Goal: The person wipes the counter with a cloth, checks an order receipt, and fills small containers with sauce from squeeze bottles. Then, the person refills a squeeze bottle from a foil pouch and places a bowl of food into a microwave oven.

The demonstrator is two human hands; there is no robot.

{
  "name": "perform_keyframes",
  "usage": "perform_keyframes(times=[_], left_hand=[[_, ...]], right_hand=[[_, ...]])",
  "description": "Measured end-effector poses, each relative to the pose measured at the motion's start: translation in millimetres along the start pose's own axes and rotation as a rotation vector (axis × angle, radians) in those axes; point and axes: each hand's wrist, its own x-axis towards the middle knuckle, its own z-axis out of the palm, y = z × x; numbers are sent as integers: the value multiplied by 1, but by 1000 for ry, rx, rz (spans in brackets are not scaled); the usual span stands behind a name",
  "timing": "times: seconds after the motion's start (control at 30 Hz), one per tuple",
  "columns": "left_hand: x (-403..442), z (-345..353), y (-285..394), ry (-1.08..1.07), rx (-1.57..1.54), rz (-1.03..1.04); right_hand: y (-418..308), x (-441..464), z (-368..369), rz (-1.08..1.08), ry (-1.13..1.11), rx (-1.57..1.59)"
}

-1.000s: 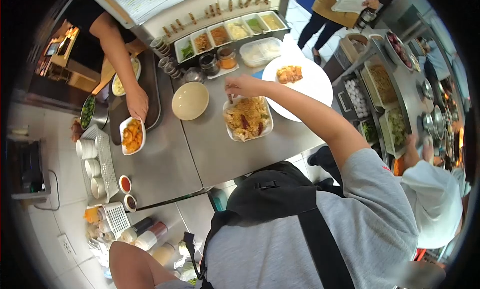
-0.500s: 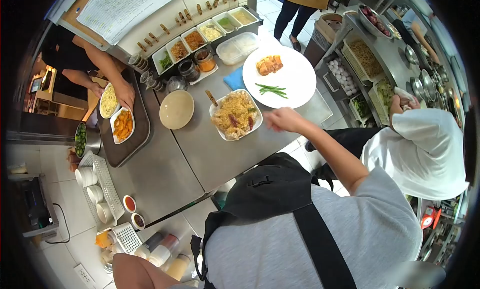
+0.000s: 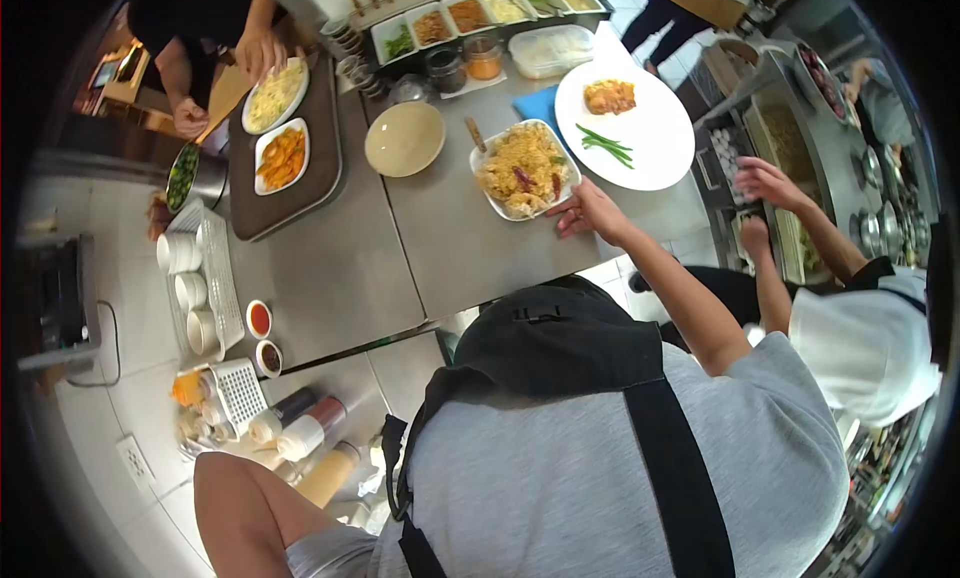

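My right hand [image 3: 592, 214] is at the lower right corner of a white square dish [image 3: 503, 206] of golden crumbed food, its fingers apart beside the rim. A wooden clip [image 3: 474, 133] stands on the dish's left edge. To the right is a round white plate [image 3: 660, 143] with browned pieces [image 3: 609, 97] and green stalks [image 3: 606, 146]. A beige bowl [image 3: 405, 139] sits to the left, with nothing in it. My left hand is out of view; only my bent left arm shows at the lower left.
Across the counter, a person's hands are over a brown tray [image 3: 322, 153] with two filled dishes. Topping containers [image 3: 467, 16] and jars line the back. A basket of white cups [image 3: 226, 278] and two sauce cups are at left. Another person's arms reach in at right [image 3: 770, 188].
My right hand has moved in from the right to the dish's corner. The co-worker's hand has left the orange food dish for the oval one. The view has shifted.
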Motion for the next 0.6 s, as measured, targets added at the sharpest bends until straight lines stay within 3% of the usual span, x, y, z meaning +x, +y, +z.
perform_keyframes(times=[0.23,0.4,0.47,0.5,0.57,0.6], left_hand=[[10,-17,31,-35,139,-43],[18,-41,63,1,279,-74],[29,-51,90,27,378,-56],[36,-56,106,47,433,-34],[49,-60,129,107,545,40],[53,-64,137,153,592,73]], right_hand=[[3,8,27,3,57,-225],[35,25,105,118,-213,-227],[51,43,146,125,-423,-257],[53,41,179,80,-364,-256],[70,74,209,118,-517,-300],[82,86,224,194,-464,-216]])
